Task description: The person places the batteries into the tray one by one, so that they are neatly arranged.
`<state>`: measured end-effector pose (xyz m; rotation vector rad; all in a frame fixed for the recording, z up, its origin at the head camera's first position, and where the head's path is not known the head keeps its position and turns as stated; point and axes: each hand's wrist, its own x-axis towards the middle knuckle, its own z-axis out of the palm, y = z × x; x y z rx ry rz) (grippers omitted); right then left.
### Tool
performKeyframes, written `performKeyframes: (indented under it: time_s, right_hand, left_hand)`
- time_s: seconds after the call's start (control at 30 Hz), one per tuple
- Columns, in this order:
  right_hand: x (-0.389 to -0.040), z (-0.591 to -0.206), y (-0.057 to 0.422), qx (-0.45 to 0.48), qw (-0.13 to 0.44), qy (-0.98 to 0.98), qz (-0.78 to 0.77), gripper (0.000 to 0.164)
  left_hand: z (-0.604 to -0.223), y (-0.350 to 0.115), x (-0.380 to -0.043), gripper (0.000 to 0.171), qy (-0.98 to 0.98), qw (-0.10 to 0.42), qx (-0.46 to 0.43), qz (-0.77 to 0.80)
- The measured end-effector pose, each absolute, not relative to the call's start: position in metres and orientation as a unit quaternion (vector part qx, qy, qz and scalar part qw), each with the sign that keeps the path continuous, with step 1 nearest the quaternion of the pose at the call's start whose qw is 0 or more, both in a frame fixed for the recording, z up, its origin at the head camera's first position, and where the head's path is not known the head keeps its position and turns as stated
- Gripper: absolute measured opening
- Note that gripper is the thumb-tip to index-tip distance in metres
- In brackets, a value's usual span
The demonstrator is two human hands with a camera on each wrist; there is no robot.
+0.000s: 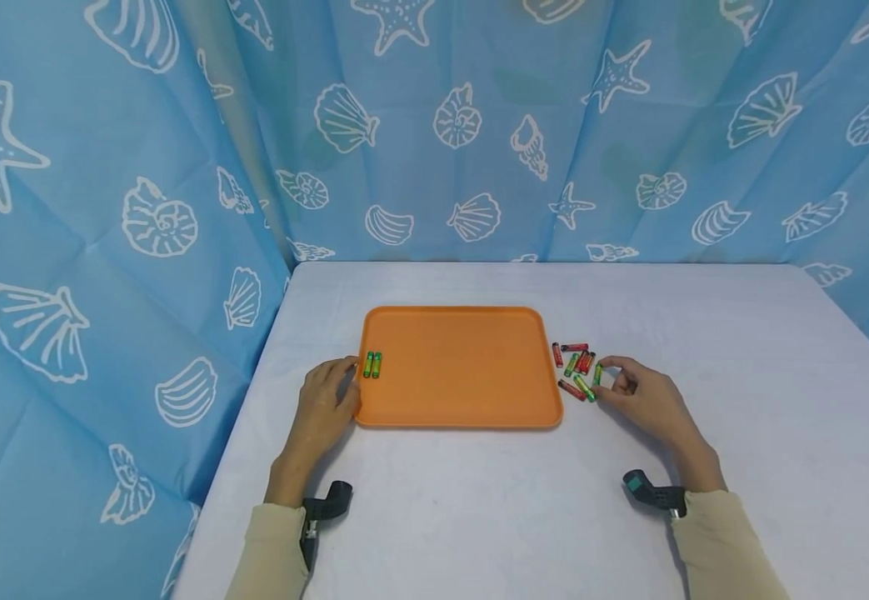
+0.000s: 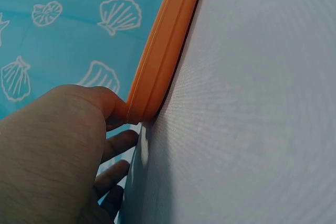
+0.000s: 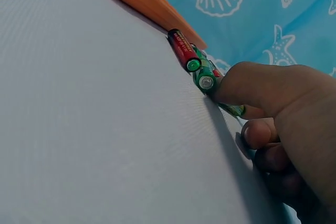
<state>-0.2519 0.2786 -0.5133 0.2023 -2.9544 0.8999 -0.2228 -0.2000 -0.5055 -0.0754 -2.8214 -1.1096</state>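
Observation:
My left hand (image 1: 323, 406) rests at the left edge of an orange tray (image 1: 456, 367), its thumb and forefinger touching the rim. In the left wrist view the thumb meets the tray's corner while the other fingers hang relaxed below. Two green batteries (image 1: 372, 365) lie side by side on the tray, near that hand. Right of the tray, my right hand (image 1: 647, 402) pinches a green battery (image 1: 597, 375) between thumb and forefinger. Beside it lies a loose group of red batteries (image 1: 571, 389) and green batteries (image 1: 584, 388). The right wrist view shows a red battery (image 3: 182, 50) close to the thumb.
A white cloth (image 1: 479, 508) covers the table. Blue curtains (image 1: 419, 183) with shell prints hang behind it and along the left side. A dark wrist camera (image 1: 329, 502) is strapped to the left arm, another wrist camera (image 1: 653, 492) to the right.

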Motion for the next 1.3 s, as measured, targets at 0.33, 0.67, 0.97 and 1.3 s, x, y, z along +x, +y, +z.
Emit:
performKeyframes:
  time_s: [0.33,0.67,0.97,1.3]
  right_hand:
    - [-0.248,-0.512,0.274,0.063,0.067,-0.948,0.305,0.048]
    - [-0.248,-0.499,0.252,0.089,0.076,-0.937,0.330,0.050]
    - [-0.251,-0.487,0.218,0.156,0.087,-0.920,0.350,0.044]
    - [-0.255,-0.485,0.187,0.186,0.047,-0.914,0.358,0.041]
  left_hand:
    - [-0.506,-0.201,-0.223,0.044,-0.929,0.055,-0.021,-0.365]
    - [-0.509,-0.203,-0.225,0.044,-0.928,0.060,-0.023,-0.366]
    - [-0.508,-0.201,-0.223,0.044,-0.928,0.044,-0.017,-0.370]
    - [-0.508,-0.201,-0.224,0.044,-0.929,0.048,-0.014,-0.367]
